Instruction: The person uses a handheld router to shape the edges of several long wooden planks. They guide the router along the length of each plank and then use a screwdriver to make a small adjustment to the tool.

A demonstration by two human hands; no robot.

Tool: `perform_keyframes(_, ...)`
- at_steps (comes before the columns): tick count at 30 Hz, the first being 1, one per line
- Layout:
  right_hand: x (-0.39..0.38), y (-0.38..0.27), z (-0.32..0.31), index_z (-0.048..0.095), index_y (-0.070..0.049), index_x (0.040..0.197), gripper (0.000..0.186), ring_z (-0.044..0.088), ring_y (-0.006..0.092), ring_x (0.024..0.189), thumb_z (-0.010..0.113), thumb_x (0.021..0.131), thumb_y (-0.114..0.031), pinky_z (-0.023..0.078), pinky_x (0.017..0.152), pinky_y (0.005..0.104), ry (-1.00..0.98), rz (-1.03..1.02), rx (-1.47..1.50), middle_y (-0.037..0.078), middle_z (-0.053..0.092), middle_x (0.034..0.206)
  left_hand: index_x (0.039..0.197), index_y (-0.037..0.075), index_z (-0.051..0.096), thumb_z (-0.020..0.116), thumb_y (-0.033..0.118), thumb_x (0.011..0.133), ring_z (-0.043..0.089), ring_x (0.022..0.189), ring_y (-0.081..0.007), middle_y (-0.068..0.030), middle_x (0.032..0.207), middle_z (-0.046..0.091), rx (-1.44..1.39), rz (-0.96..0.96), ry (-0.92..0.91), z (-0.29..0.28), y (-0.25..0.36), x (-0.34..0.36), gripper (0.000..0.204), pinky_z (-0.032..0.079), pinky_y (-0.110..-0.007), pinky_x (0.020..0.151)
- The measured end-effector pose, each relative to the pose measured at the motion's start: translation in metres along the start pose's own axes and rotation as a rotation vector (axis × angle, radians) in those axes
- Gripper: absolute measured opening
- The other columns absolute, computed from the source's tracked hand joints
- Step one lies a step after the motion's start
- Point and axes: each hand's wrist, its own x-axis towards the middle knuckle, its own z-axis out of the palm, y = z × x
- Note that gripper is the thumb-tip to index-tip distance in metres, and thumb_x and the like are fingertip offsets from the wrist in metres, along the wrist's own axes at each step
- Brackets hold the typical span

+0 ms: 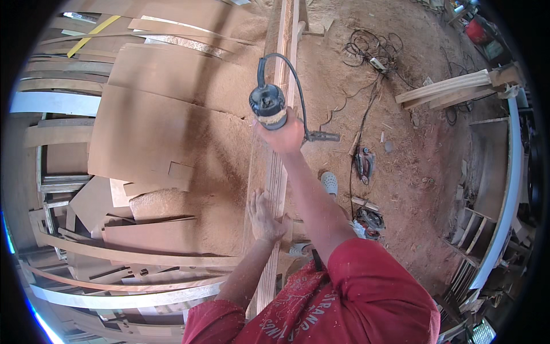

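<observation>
Red shirt (pixel 372 292) nearest. Right hand (pixel 283 135) wraps trim router (pixel 267 102); left hand (pixel 266 221) flat on board (pixel 277 179), bodyward of grip. Pass seems midway; stretch beyond grip perhaps remains.

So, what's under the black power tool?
A long wooden board runs beneath the black power tool, showing beyond it and on the near side. The tool's body and the right hand cover its underside, hiding any contact.
</observation>
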Motion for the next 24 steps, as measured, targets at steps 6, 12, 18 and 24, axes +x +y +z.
perform_keyframes(6, 0.052, 0.001, 0.011, 0.073, 0.0, 0.096, 0.067, 0.081, 0.0442, 0.087, 0.099, 0.067, -0.053, 0.065, 0.078, 0.0503, 0.047, -0.082, -0.028, 0.025, 0.08, 0.089, 0.16, -0.008, 0.038, 0.084, 0.036, 0.077, 0.03, 0.163, -0.0523, -0.0345, 0.169, 0.04, 0.004, -0.045, -0.022, -0.004, 0.003, 0.003, 0.104, 0.022, -0.063, 0.136)
perform_keyframes(12, 0.086, 0.007, 0.024, 0.076, -0.005, 0.104, 0.067, 0.082, 0.043, 0.091, 0.097, 0.064, -0.054, 0.066, 0.082, 0.051, 0.023, -0.047, -0.028, 0.023, 0.082, 0.093, 0.161, -0.008, 0.037, 0.082, 0.041, 0.078, 0.03, 0.163, -0.0524, -0.0335, 0.169, 0.041, -0.022, -0.057, -0.048, -0.01, 0.006, 0.004, 0.107, 0.022, -0.064, 0.136)
perform_keyframes(18, 0.116, 0.007, 0.032, 0.077, 0.0, 0.106, 0.074, 0.082, 0.0405, 0.094, 0.099, 0.065, -0.058, 0.065, 0.084, 0.0489, 0.034, -0.089, -0.016, 0.023, 0.083, 0.099, 0.161, -0.008, 0.038, 0.082, 0.034, 0.074, 0.034, 0.16, -0.0536, -0.0335, 0.167, 0.043, -0.007, -0.084, -0.031, -0.01, 0.007, 0.005, 0.105, 0.025, -0.065, 0.134)
perform_keyframes(24, 0.118, 0.005, 0.026, 0.078, 0.001, 0.112, 0.072, 0.083, 0.0375, 0.095, 0.099, 0.069, -0.054, 0.065, 0.087, 0.0468, -0.023, -0.017, -0.012, 0.022, 0.084, 0.101, 0.16, -0.008, 0.04, 0.087, 0.035, 0.073, 0.037, 0.157, -0.0543, -0.035, 0.165, 0.045, 0.035, -0.004, -0.004, -0.005, 0.004, 0.006, 0.108, 0.028, -0.062, 0.133)
